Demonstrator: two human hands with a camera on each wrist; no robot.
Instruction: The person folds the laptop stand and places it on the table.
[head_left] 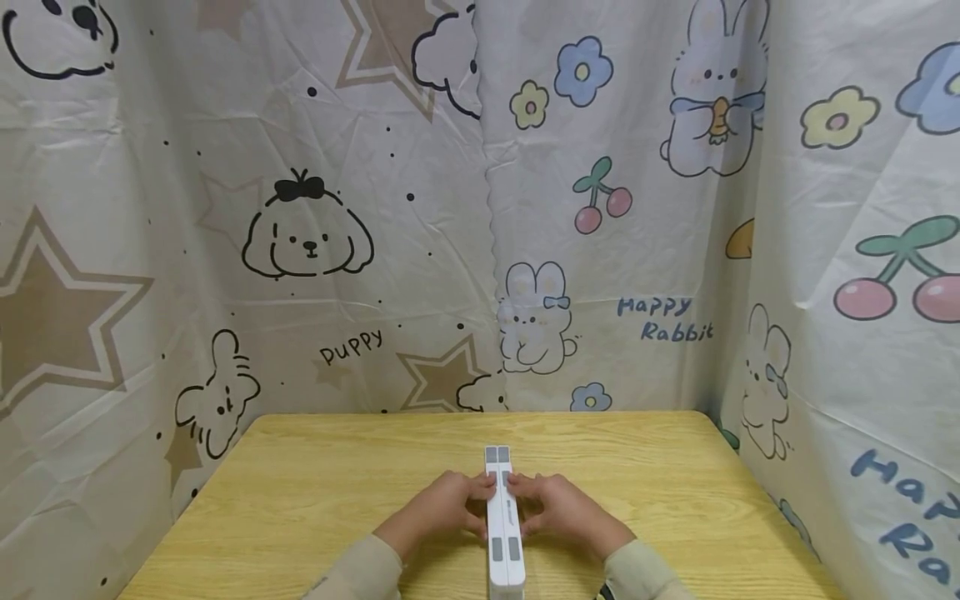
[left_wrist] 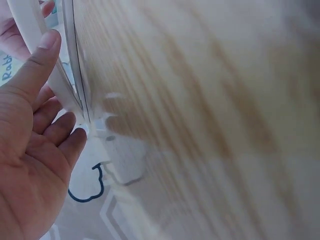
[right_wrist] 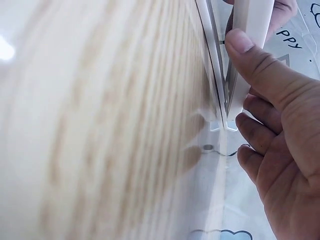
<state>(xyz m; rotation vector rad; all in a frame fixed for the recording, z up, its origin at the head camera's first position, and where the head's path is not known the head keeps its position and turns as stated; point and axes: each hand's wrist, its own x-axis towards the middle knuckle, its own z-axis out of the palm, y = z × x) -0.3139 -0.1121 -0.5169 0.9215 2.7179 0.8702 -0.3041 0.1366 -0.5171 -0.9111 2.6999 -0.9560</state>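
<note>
A long, narrow white folded laptop stand (head_left: pixel 505 521) with grey pads lies lengthwise on the wooden table, pointing away from me. From its left side my left hand (head_left: pixel 442 510) holds it, fingertips on the top near the far pads and thumb lower on the near side. My right hand (head_left: pixel 568 510) mirrors this on the right side. Both wrist views show a thumb along the white bar (right_wrist: pixel 253 30), with the remaining fingers loosely bent beside it. Part of the opposite hand shows behind the bar in each.
The yellow wood-grain table (head_left: pixel 330 467) has rounded far corners. Behind it and along both sides hangs a pale curtain (head_left: pixel 420 275) printed with puppies, rabbits, stars and cherries. Light sleeves (head_left: pixel 358 571) cover both forearms.
</note>
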